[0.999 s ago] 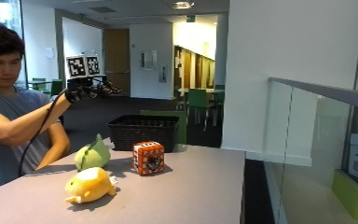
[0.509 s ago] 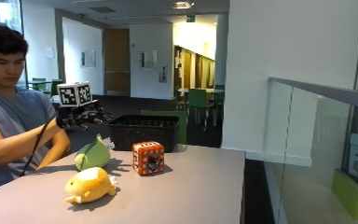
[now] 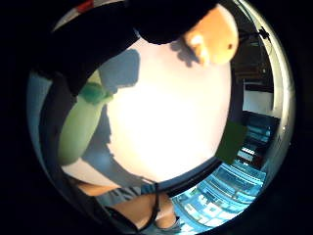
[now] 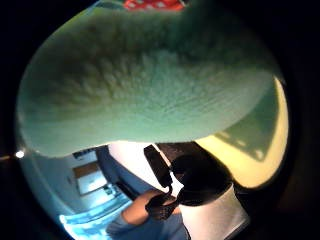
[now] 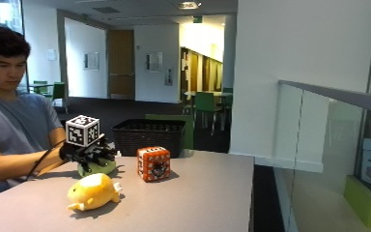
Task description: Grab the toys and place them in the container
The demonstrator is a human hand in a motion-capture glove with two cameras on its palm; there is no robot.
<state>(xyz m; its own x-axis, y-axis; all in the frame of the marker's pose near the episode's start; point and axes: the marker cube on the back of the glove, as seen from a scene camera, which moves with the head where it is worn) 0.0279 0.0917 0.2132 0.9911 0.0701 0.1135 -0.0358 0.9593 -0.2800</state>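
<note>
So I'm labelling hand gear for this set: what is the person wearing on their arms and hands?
The right hand wears a black glove; the fingers look dark and bulky in the outside view. The arm above it is bare below a short grey-blue T-shirt sleeve. The other hand cannot be made out in the outside view.

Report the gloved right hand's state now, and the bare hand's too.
Right hand: down on the green toy; whether its fingers have closed cannot be told.
Bare hand: out of view, cannot be told.
</note>
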